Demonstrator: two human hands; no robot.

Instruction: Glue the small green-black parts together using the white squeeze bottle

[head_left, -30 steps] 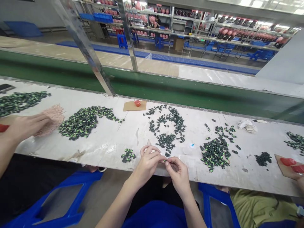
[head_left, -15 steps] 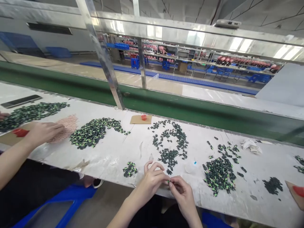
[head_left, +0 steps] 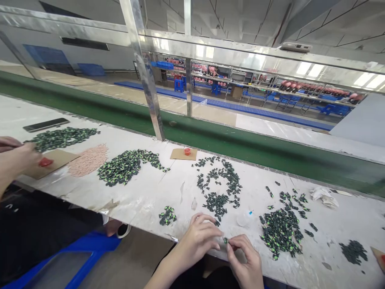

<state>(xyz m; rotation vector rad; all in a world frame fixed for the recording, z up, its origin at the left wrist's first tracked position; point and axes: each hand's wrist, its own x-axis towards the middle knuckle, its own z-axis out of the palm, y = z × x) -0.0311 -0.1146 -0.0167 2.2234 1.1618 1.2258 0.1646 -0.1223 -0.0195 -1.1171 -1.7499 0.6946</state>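
Now L hand [head_left: 200,241] & R hand [head_left: 247,261] pinch one tiny part [head_left: 225,240] at table [head_left: 144,200] edge; a slip may drop it off.

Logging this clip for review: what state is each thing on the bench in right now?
left hand: fingertips pinched on part.
right hand: pinched on the same part.
part: held between both hands at the bench edge.
phone: lying flat, screen dark.
red cap: standing on cardboard.
paper: crumpled.
pink pile: heaped, no hand on it.
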